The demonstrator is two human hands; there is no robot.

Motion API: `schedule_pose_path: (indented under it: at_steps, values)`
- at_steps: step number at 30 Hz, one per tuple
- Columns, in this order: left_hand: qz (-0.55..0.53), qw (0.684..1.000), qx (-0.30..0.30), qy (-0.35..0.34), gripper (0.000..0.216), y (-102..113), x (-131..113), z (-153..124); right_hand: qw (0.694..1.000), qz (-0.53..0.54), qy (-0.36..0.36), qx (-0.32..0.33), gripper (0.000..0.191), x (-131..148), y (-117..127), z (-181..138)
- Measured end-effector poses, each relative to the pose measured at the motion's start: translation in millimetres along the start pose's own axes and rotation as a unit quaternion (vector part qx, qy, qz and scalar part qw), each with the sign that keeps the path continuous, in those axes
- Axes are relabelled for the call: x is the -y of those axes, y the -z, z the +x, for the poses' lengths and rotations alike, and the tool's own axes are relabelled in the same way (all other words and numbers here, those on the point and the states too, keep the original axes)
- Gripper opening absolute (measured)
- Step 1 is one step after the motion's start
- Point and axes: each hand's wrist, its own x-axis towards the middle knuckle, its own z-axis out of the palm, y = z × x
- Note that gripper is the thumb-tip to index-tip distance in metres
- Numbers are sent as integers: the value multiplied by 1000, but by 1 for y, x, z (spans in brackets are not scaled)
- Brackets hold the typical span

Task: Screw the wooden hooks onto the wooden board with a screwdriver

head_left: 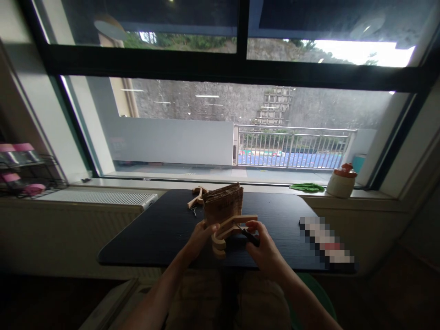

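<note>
My left hand (200, 239) is closed on a pale wooden hook piece (226, 223) with a curled end, the thumb lying on its left side. The piece leans at the front of a brown block that looks like stacked cardboard (223, 204), standing on the dark table (154, 243). In my right hand (264, 245) is a screwdriver (250, 236) with a black handle and a thin shaft. Its tip points up and left at the wood; whether it touches a screw is too small to tell. Behind the block's left side lie more wooden pieces (198, 196) and several small screws (195, 211).
A blurred-out long item (326, 245) lies at the table's right. On the sill are a jar with a reddish lid (341, 180) and a green cloth (307, 187). A radiator (103, 199) and a rack with pink-lidded jars (25, 158) stand left. A large window is ahead.
</note>
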Motion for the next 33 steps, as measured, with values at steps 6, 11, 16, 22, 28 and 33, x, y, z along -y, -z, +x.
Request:
schedule_pose_path:
  at_steps: [6,11,16,22,28,33]
  values:
    - [-4,1000,-3,4,26,0,-2,-1,991,-58,122,-23,33,3,8,-13]
    - [8,1000,-1,3,30,0,-4,-1,970,-176,167,0,47,-3,11,-20]
    - [-5,1000,8,9,28,2,0,1,928,-313,194,54,49,-10,20,-20]
    - [6,1000,9,5,31,3,0,1,906,-378,188,38,27,-4,20,-12]
    - [13,1000,1,9,30,2,0,1,957,-276,81,27,20,10,12,-13]
    - [2,1000,20,0,27,1,-2,0,984,-172,-27,35,25,11,11,-13]
